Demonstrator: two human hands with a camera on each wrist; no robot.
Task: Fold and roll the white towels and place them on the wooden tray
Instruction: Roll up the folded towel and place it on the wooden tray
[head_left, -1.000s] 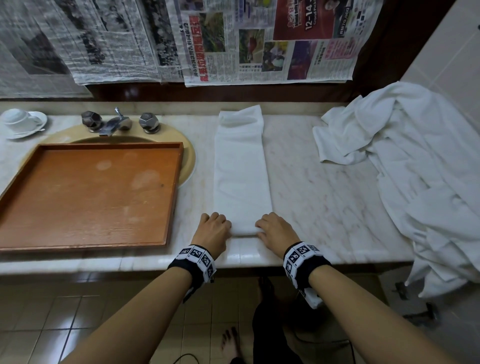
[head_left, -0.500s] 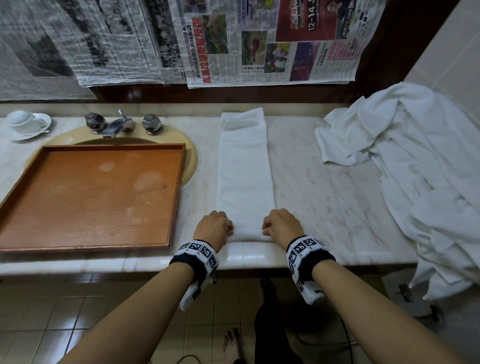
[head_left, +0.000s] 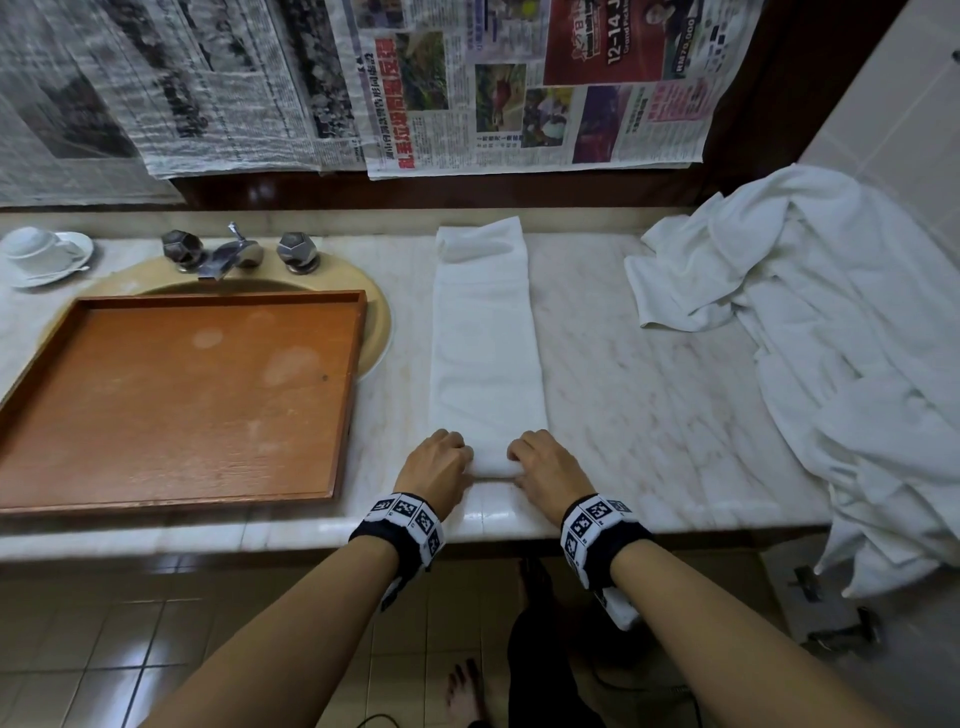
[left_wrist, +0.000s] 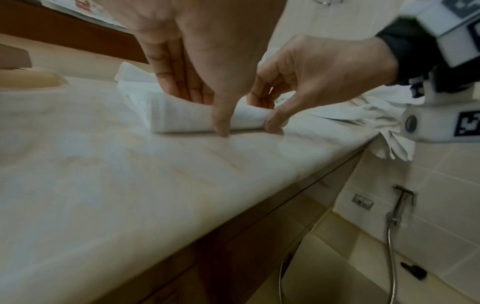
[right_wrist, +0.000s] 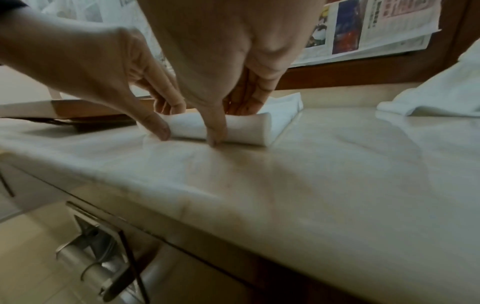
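Both hands are curling around the started roll at the near end of the folded towel (head_left: 485, 358): left hand (head_left: 435, 470), right hand (head_left: 546, 470). Its unrolled length is stretching straight ahead of the hands across the worktop (head_left: 649, 395); the wooden tray (head_left: 343, 415) is sitting beside the left hand.

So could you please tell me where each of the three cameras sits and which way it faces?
Head: on the head, looking forward and down at the counter, tray and towel; both forearms show.
Left wrist: low on that wrist, looking rightward past the left hand at the roll.
Right wrist: mirrored, looking leftward past the right hand towards the tray.
Shared: both wrist views show both hands on the same roll.
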